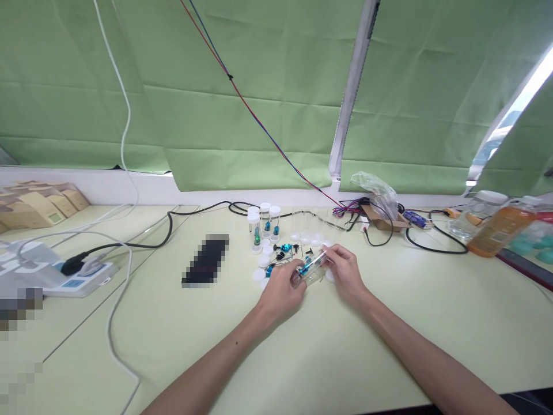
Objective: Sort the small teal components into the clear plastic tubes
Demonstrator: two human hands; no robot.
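Note:
A clear plastic tube (pixel 317 262) with blue metallic parts inside lies slanted between my hands, just above the table. My left hand (pixel 283 288) is closed around its lower left end. The fingers of my right hand (pixel 345 271) pinch at its upper right end; anything small between the fingertips is hidden. Just behind my hands, loose blue metallic parts (pixel 286 248), small black pieces and thin metal rods are scattered. White round caps (pixel 263 261) lie to the left of them. Several capped tubes (pixel 256 233) with blue or green parts inside stand upright farther back.
Clear tubes (pixel 302 222) stand on white caps at the back. A pixelated dark object (pixel 206 260) lies left, near a white power strip (pixel 86 276) with cables. At right are a cardboard box (pixel 382 219), an orange-liquid bottle (pixel 499 230) and a clear jar (pixel 475 213).

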